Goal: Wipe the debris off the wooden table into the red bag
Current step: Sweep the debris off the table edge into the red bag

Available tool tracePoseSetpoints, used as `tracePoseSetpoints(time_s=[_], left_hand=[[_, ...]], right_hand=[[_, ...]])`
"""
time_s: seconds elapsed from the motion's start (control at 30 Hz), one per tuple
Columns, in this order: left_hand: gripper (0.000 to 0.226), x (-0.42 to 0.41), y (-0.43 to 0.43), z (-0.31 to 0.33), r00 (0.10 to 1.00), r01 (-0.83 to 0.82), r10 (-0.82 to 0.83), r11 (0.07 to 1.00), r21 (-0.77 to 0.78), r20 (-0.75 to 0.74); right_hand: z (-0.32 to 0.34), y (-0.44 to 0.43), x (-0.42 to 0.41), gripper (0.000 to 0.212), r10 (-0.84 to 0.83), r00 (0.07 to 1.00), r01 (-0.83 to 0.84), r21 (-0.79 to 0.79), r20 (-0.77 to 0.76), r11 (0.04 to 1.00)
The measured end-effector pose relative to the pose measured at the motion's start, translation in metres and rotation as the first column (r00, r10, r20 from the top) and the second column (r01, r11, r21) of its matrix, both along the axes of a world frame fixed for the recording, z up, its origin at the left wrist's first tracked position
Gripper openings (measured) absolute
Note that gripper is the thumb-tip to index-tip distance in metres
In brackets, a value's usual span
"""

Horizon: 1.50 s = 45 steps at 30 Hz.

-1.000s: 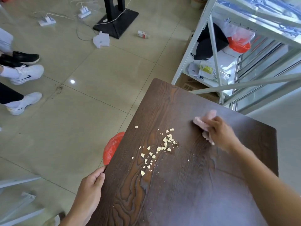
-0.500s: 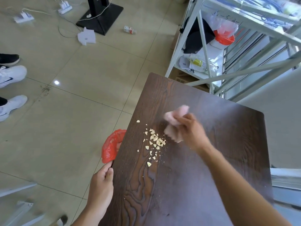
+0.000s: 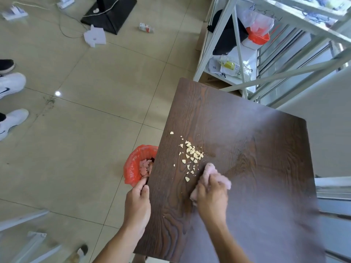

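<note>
Pale crumb-like debris (image 3: 191, 155) lies in a loose cluster on the dark wooden table (image 3: 247, 149), near its left edge. My right hand (image 3: 211, 199) presses a pink cloth (image 3: 218, 179) onto the tabletop just below and right of the debris. An open red bag (image 3: 135, 164) hangs against the table's left edge, with pinkish bits inside. My left hand (image 3: 137, 204) grips the bag's rim at that edge.
A white metal shelf rack (image 3: 266, 54) with bags and packets stands beyond the table's far side. Other people's shoes (image 3: 11, 84) are at the left on the tiled floor. A black stand base (image 3: 109, 13), cables and white foam lie farther back.
My right hand has swept the cloth from the far right of the debris, across the table, to its near side. The bag has come up higher beside the table edge.
</note>
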State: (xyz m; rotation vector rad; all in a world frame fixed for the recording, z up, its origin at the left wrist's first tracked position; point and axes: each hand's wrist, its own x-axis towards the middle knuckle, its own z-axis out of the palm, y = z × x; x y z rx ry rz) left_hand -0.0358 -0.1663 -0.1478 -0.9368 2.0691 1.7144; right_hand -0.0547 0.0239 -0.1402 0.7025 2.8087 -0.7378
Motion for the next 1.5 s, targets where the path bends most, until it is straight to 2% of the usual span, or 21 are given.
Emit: tracePoseSetpoints(time_s=[0.07, 0.1, 0.17, 0.23, 0.33, 0.43, 0.6, 0.93, 1.03, 1.2, 1.37, 1.5], left_hand=[[0.042, 0.002, -0.001, -0.007, 1.0, 0.013, -0.013, 0.999, -0.031, 0.009], [0.042, 0.002, -0.001, -0.009, 1.0, 0.017, -0.017, 0.999, -0.043, 0.002], [0.042, 0.001, 0.0, -0.009, 1.0, 0.014, -0.015, 0.998, -0.063, -0.013], [0.041, 0.001, 0.001, -0.007, 1.0, 0.004, -0.006, 0.998, -0.068, -0.024], [0.042, 0.004, 0.002, -0.011, 0.999, -0.002, 0.0, 0.999, -0.044, -0.049], [0.041, 0.004, 0.002, -0.013, 0.998, 0.006, -0.009, 0.999, -0.047, -0.058], [0.04, 0.003, 0.002, -0.012, 0.997, 0.006, -0.009, 0.999, -0.035, -0.072], [0.037, 0.002, 0.001, 0.0, 0.998, -0.026, 0.023, 0.998, -0.049, -0.063], [0.037, 0.001, 0.001, 0.004, 0.998, -0.016, 0.012, 0.998, -0.065, -0.06], [0.038, 0.002, 0.003, 0.0, 0.999, -0.013, 0.01, 0.998, -0.062, -0.044], [0.04, 0.002, 0.005, 0.003, 1.0, 0.011, -0.014, 0.995, -0.103, -0.026], [0.04, 0.003, 0.007, -0.004, 0.999, 0.006, -0.01, 0.995, -0.102, -0.041]], right_hand=[[0.002, -0.027, -0.008, 0.017, -0.128, 0.987, 0.136, -0.084, 0.097, 0.987], [0.004, -0.036, -0.017, 0.01, -0.136, 0.984, 0.147, -0.097, 0.112, 0.984], [0.003, -0.047, -0.038, 0.018, -0.159, 0.986, 0.163, -0.105, 0.048, 0.981], [0.003, -0.052, -0.06, 0.012, -0.203, 0.979, 0.199, -0.147, -0.012, 0.969], [0.008, -0.055, -0.091, 0.016, -0.152, 0.988, 0.149, -0.19, -0.003, 0.97], [0.014, -0.056, -0.115, 0.023, -0.032, 0.999, 0.034, -0.221, 0.01, 0.975], [0.022, -0.063, -0.135, 0.027, 0.174, 0.983, -0.163, -0.161, 0.052, 0.973], [0.021, -0.068, -0.14, 0.028, 0.336, 0.934, -0.331, -0.056, 0.122, 0.942], [0.024, -0.068, -0.14, 0.036, 0.395, 0.908, -0.392, -0.048, 0.141, 0.919], [0.025, -0.074, -0.13, 0.03, 0.519, 0.845, -0.522, -0.012, 0.13, 0.853], [0.029, -0.094, -0.111, 0.02, 0.563, 0.82, -0.561, -0.05, 0.104, 0.826], [0.026, -0.105, -0.102, 0.013, 0.52, 0.852, -0.506, -0.157, 0.062, 0.848]])
